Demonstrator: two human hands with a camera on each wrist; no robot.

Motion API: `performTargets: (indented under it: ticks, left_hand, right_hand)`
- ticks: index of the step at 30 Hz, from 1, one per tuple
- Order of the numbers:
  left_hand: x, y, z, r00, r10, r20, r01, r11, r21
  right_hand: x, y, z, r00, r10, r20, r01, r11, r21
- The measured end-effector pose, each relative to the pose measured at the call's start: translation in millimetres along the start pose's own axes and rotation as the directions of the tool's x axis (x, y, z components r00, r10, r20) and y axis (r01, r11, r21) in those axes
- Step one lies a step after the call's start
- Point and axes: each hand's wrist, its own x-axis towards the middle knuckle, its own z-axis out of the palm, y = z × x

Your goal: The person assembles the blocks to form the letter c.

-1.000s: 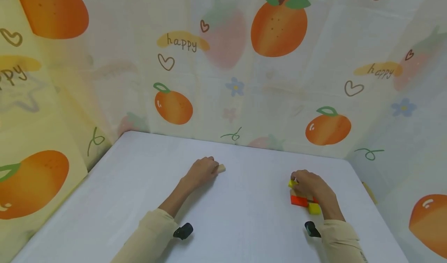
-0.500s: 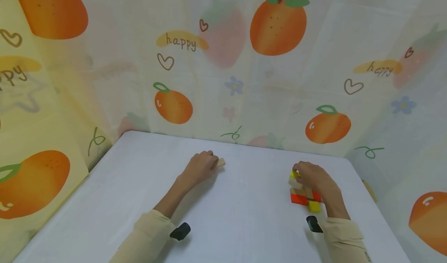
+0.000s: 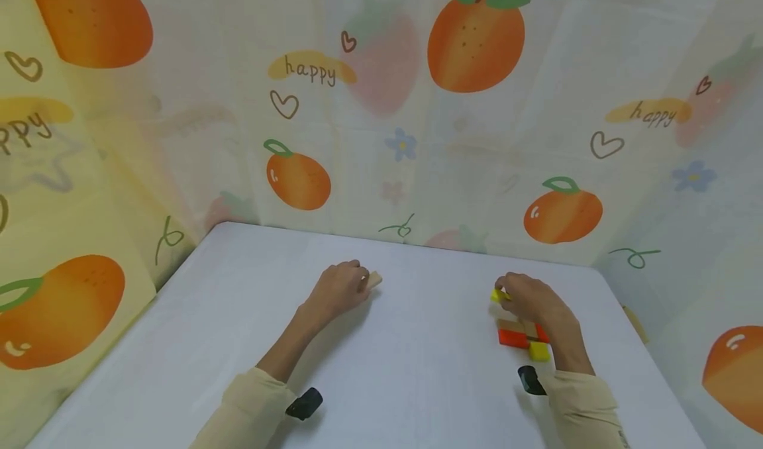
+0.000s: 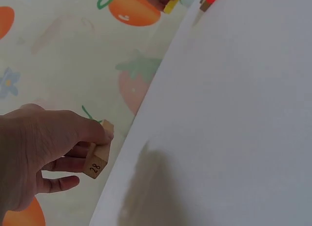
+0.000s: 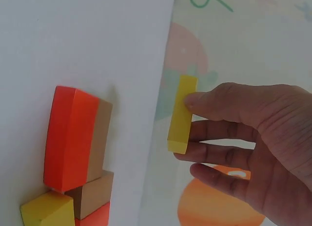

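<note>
In the left wrist view, my left hand [image 4: 53, 148] pinches a plain wooden block [image 4: 100, 155] between thumb and fingers; the number 28 is marked on its end. My right hand [image 5: 253, 143] grips a slim yellow block [image 5: 181, 116], thumb on one side and fingers on the other, raised above the white table. Below and nearer the body than that hand lies a cluster: an orange-red block [image 5: 68, 138] against a wood-coloured piece [image 5: 100, 138], another wood-coloured piece [image 5: 92, 194] over red, and a short yellow block [image 5: 48, 209]. The right hand partly covers the cluster in the head view.
The white tabletop [image 3: 405, 369] spreads between both arms. Behind it hangs a fruit-print cloth [image 3: 369, 138], which continues along the left and right sides. A black wrist camera juts from each sleeve.
My right hand has risen with the yellow block, away from the cluster, uncovering more of it. The left hand has shifted slightly up and left, its wooden block still in its fingers.
</note>
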Motion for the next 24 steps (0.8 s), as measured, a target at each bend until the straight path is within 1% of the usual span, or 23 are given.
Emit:
performTargets:
  ticks: [4,6,12,16,20,24]
  left_hand:
    - [-10.3,8.1,-4.5,1.0,-0.022,-0.007,0.022,0.999,-0.03]
    - [-15.7,13.1,-6.7,1.0,-0.027,-0.007,0.027,0.999,-0.028]
    - [-28.3,28.3,-12.7,0.999,-0.051,-0.011,0.051,0.999,-0.017]
    - [-34.9,35.9,-15.6,0.998,-0.067,0.006,0.068,0.997,-0.031]
    - [-41.2,41.3,-15.3,0.998,-0.066,0.013,0.067,0.997,-0.044]
    - [-46.0,45.6,-11.4,0.998,-0.054,0.015,0.055,0.997,-0.046]
  right_hand:
    - [3.2,-8,0,1.0,-0.027,-0.014,0.027,1.0,0.016]
    - [5.6,-13,1,0.999,-0.042,-0.02,0.043,0.999,0.025]
    - [16.8,-33,8,0.993,-0.119,-0.018,0.119,0.992,0.027]
    - [23.8,-47,10,0.986,-0.167,-0.012,0.168,0.985,0.028]
    - [29.1,-61,12,0.978,-0.208,-0.003,0.208,0.978,0.025]
    - [34.6,-73,14,0.971,-0.24,0.004,0.24,0.971,0.007]
